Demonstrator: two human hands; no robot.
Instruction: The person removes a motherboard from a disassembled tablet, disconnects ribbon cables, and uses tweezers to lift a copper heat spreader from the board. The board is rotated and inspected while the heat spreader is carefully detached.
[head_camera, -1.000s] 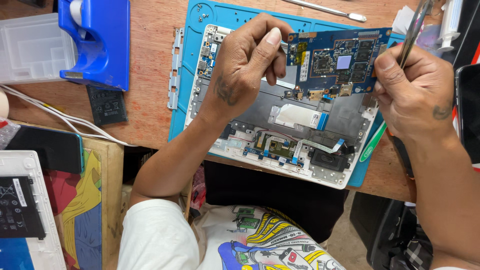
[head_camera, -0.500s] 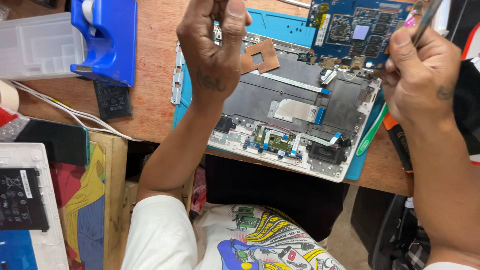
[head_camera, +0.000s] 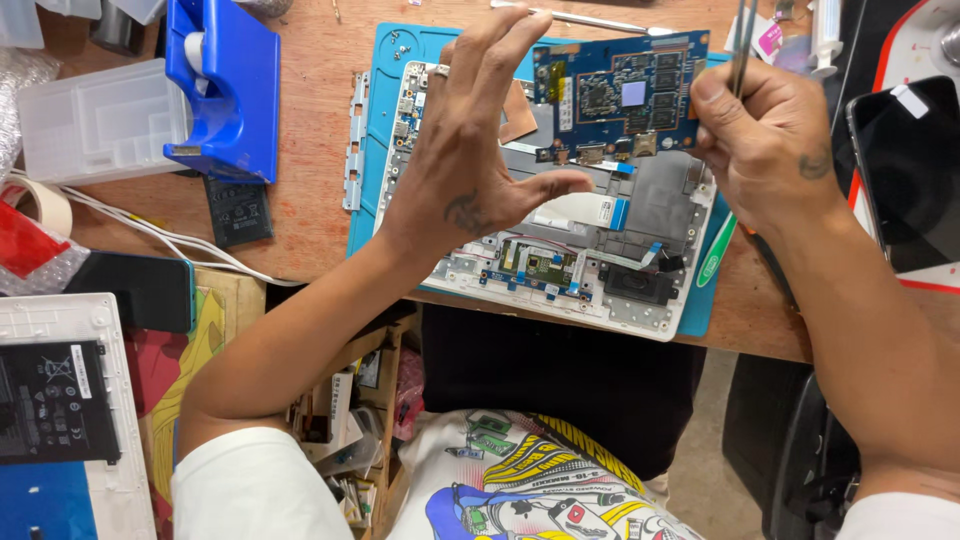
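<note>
Fingers (head_camera: 500, 40) of the left hand (head_camera: 470, 170): spread and released, grasping nothing, tips at the left edge of the blue circuit board (head_camera: 620, 95), thumb stretched out over the grey laptop shell (head_camera: 640, 215).

Fingers (head_camera: 715, 95) of the right hand (head_camera: 770, 150): clenched around metal tweezers (head_camera: 742, 45), held upright just beside the board's right edge.

Change from the earlier frame: left hand was raised with fingers gathered above the shell; it is now lower, splayed, beside the board. Board has come further into view and lies over the shell's far half. Right hand holds the tweezers as before.

Laptop shell: opened, lying on a teal work mat (head_camera: 385, 60) at the middle of the table (head_camera: 310, 130), reaching to the near edge; small green board and flat cables inside.

Labels: black rectangular battery (head_camera: 238, 210) with a pale printed label, left of the mat; larger black battery (head_camera: 45, 400) with a white label in a white casing, near-left corner.

Containers: clear plastic compartment box (head_camera: 95, 125) toward the far-left, contents not discernible; blue tape dispenser (head_camera: 225, 85) with a white roll, just beside it.

Other: dark phone (head_camera: 910, 170), right edge of the table; green-handled tool (head_camera: 718, 250) along the mat's right side.
</note>
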